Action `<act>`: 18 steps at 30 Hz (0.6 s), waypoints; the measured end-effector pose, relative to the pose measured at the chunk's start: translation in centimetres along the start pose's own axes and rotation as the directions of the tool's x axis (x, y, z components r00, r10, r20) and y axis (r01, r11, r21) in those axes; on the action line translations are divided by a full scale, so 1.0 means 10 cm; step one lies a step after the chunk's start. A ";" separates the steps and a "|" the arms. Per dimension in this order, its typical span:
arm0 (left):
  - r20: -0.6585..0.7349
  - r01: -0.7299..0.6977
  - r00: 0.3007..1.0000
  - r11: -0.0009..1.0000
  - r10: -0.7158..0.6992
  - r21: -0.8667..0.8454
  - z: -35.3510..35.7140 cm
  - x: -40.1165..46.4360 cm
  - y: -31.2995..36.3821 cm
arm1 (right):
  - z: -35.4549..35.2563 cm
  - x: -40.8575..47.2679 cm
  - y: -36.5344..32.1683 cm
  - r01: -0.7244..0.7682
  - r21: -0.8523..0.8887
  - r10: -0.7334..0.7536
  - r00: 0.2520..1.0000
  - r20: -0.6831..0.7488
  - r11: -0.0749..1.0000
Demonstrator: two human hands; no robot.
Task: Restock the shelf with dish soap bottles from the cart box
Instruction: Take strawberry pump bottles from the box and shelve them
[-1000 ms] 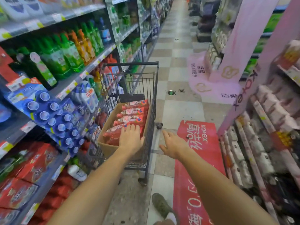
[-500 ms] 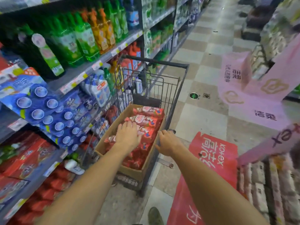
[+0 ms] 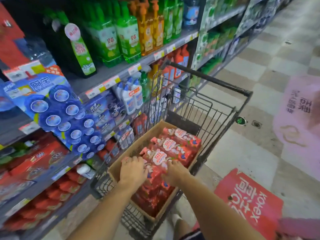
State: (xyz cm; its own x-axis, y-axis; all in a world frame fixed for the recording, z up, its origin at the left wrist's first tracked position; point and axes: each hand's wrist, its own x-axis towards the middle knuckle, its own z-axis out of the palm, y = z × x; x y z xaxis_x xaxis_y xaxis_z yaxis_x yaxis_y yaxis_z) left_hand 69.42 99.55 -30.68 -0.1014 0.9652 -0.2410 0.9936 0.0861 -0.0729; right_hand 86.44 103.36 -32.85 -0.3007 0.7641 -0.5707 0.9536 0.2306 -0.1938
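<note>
With your left hand and right hand curled onto one slick red dish soap bottle in the cardboard box, an uneven lift may let it slip.

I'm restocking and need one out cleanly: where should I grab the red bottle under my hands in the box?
Grip the red bottle across its body from above, as it lies flat, packed among others in the box. Left hand and right hand already flank it.

The red floor sticker reads "kotex" beside large white Chinese characters, the dark green bottle on the shelf bears "3X" near its base, and the red bottles' labels stay too blurred to read.
</note>
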 end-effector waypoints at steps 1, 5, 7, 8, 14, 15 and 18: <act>0.015 0.027 1.000 0.999 -0.027 -0.028 0.01 0.09 -0.01 | -0.03 0.14 0.01 0.011 0.015 -0.011 1.000 0.014 1.000; 0.116 0.193 0.979 0.954 -0.170 -0.229 0.15 0.39 0.05 | -0.11 0.67 0.08 -0.001 0.101 -0.007 0.997 0.075 0.995; 0.227 0.314 0.940 0.903 -0.253 -0.295 0.28 0.51 0.09 | -0.09 0.97 0.14 -0.028 0.120 0.012 0.991 0.133 0.992; 0.294 0.401 0.904 0.857 -0.312 -0.324 0.36 0.56 0.10 | -0.07 1.08 0.17 -0.025 0.113 0.006 0.986 0.166 0.993; 0.650 0.831 0.556 0.357 -0.518 -0.427 0.70 0.80 0.32 | 0.16 1.46 0.24 -0.084 0.064 0.072 0.983 0.171 0.994; 0.678 0.853 0.521 0.310 -0.518 -0.419 0.74 0.84 0.34 | 0.18 1.49 0.24 -0.100 0.076 0.087 0.983 0.161 0.992; 0.742 0.908 0.403 0.132 -0.536 -0.398 0.81 0.98 0.31 | 0.23 1.54 0.18 -0.168 0.148 0.144 0.976 0.161 0.975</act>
State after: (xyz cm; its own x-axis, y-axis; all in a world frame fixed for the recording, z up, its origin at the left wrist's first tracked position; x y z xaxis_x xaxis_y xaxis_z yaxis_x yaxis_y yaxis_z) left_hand 71.07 107.26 -41.09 -0.6103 0.1600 -0.7759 0.0585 0.9858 0.1573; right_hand 83.47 114.16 -43.88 -0.1589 0.6824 -0.7135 0.9775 0.0074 -0.2106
